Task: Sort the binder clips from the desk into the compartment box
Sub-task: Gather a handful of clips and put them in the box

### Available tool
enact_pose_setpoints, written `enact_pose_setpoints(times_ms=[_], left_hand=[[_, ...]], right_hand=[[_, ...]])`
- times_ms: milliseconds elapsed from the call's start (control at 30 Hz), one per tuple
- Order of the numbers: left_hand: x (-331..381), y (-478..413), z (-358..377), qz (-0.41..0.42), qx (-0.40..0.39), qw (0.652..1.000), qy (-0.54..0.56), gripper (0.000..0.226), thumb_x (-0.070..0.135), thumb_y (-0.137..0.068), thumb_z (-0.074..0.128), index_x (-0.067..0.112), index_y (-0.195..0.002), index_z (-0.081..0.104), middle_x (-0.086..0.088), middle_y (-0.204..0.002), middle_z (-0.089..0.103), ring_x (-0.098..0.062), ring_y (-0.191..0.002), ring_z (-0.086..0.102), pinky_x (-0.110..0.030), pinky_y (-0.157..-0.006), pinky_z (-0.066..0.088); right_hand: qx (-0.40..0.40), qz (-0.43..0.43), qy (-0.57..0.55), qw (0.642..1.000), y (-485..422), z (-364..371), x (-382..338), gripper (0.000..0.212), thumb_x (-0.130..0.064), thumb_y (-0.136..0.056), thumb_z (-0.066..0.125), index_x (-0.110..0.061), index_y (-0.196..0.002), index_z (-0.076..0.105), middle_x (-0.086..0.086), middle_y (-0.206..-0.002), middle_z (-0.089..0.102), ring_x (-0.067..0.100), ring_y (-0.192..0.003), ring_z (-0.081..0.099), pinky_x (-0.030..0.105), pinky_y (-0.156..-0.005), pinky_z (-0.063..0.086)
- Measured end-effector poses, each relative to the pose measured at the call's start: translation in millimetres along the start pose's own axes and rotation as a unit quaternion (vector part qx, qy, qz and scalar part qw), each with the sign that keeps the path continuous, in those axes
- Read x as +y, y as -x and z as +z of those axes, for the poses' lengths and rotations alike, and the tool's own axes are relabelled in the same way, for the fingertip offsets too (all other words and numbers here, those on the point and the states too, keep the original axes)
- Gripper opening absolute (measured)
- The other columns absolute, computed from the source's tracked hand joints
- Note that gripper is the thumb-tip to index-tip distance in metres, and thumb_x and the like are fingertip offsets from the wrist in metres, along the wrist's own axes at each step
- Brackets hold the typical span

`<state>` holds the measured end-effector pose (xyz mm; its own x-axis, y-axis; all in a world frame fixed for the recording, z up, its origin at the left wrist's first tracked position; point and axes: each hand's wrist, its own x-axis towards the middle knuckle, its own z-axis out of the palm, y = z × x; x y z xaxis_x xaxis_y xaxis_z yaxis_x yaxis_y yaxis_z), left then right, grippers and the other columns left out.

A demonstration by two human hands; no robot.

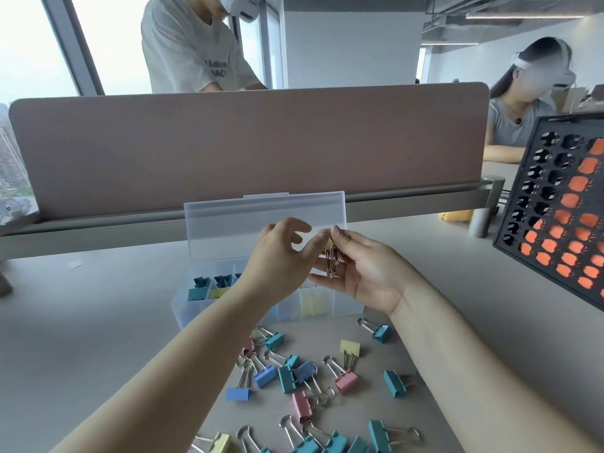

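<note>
A yellow binder clip (pixel 328 244) is held in the air above the open compartment box (pixel 196 313), its wire handles hanging down. Both hands meet at it: the right hand (pixel 362 268) pinches the clip's top between thumb and forefinger, its other fingers spread loosely beneath the wires, while the left hand (pixel 277 256) has its fingers curled in, with the fingertips closed on the clip's body from the other side. The box is clear plastic and sits on the counter (pixel 98 322), with its lid (pixel 261 214) standing upright behind it. Teal clips and a yellow one lie in its left compartments, and something pale yellow shows through a front compartment to the right. Nearer the camera, loose binder clips (pixel 346 382) in teal, blue, pink and yellow lie scattered on the counter between the forearms. Behind the box runs a brownish partition panel (pixel 228 142). At the right, a black perforated board (pixel 536 204) with orange pieces leans at a tilt.
</note>
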<state>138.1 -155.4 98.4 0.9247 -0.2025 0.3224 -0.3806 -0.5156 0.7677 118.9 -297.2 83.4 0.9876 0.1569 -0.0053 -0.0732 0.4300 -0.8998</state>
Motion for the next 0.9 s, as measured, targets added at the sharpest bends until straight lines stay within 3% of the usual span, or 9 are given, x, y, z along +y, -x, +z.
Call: enact_pose_setpoints(times_ms=[100, 167, 233, 400, 567, 733, 900], left_hand=[[8.7, 3.2, -9.0, -0.117, -0.096, 0.986, 0.065, 0.043, 0.054, -0.077, 0.066, 0.012, -0.087, 0.068, -0.004, -0.085, 0.071, -0.018, -0.077, 0.068, -0.032, -0.073, 0.059], [12.1, 7.3, -11.6, -0.157, -0.181, 0.961, 0.135, 0.043, 0.046, -0.077, 0.069, 0.005, -0.090, 0.070, -0.008, -0.089, 0.074, -0.018, -0.083, 0.072, -0.030, -0.078, 0.058], [10.2, 7.6, -10.7, -0.167, -0.215, 0.946, 0.177, 0.043, 0.041, -0.077, 0.070, 0.003, -0.097, 0.070, -0.009, -0.094, 0.074, -0.019, -0.088, 0.072, -0.031, -0.080, 0.057], [2.3, 5.1, -5.6, -0.181, -0.211, 0.931, 0.238, 0.050, 0.041, -0.067, 0.074, 0.008, -0.103, 0.067, -0.006, -0.103, 0.072, -0.020, -0.096, 0.070, -0.031, -0.082, 0.056], [2.6, 5.8, -8.2, -0.175, -0.222, 0.928, 0.241, 0.030, 0.035, -0.076, 0.071, 0.013, -0.095, 0.068, -0.004, -0.093, 0.074, -0.017, -0.089, 0.072, -0.030, -0.079, 0.057], [2.2, 4.7, -12.2, -0.179, -0.229, 0.925, 0.245, 0.027, 0.028, -0.076, 0.074, 0.009, -0.094, 0.069, -0.008, -0.094, 0.073, -0.020, -0.090, 0.072, -0.030, -0.078, 0.057], [2.5, 6.4, -12.8, -0.170, -0.225, 0.936, 0.210, 0.012, 0.018, -0.082, 0.070, 0.008, -0.090, 0.071, -0.010, -0.094, 0.074, -0.018, -0.084, 0.073, -0.025, -0.068, 0.059]], right_hand=[[0.034, -0.040, 0.021, 0.998, 0.2, -0.4, -2.2, 0.019, -0.024, -0.095, 0.049, -0.015, -0.109, 0.058, 0.000, -0.088, 0.065, 0.021, -0.090, 0.067, 0.039, -0.085, 0.047], [0.030, -0.057, 0.015, 0.998, -0.2, 0.1, -1.4, 0.021, -0.021, -0.095, 0.049, -0.015, -0.113, 0.059, 0.002, -0.100, 0.062, 0.021, -0.103, 0.064, 0.033, -0.082, 0.045], [0.018, -0.064, 0.000, 0.998, -1.1, 1.1, 0.7, 0.021, -0.018, -0.095, 0.048, -0.015, -0.113, 0.059, 0.006, -0.112, 0.060, 0.019, -0.110, 0.062, 0.028, -0.084, 0.048], [0.019, -0.069, 0.043, 0.997, -1.4, -2.2, 3.0, 0.018, -0.025, -0.093, 0.050, -0.021, -0.106, 0.063, 0.002, -0.110, 0.063, 0.018, -0.119, 0.057, 0.035, -0.096, 0.036], [0.019, -0.091, 0.094, 0.991, -0.7, -3.6, 4.1, 0.028, -0.033, -0.081, 0.056, -0.022, -0.105, 0.065, 0.000, -0.105, 0.063, 0.016, -0.118, 0.051, 0.032, -0.109, 0.028], [-0.016, -0.095, 0.040, 0.995, 0.1, -2.9, 3.9, 0.021, -0.010, -0.095, 0.048, -0.009, -0.111, 0.061, 0.007, -0.099, 0.061, 0.017, -0.104, 0.056, 0.023, -0.093, 0.042], [-0.046, -0.100, 0.053, 0.992, -0.6, -0.3, 8.1, 0.028, -0.015, -0.087, 0.053, -0.012, -0.113, 0.060, 0.012, -0.104, 0.058, 0.019, -0.102, 0.055, 0.028, -0.091, 0.041]])
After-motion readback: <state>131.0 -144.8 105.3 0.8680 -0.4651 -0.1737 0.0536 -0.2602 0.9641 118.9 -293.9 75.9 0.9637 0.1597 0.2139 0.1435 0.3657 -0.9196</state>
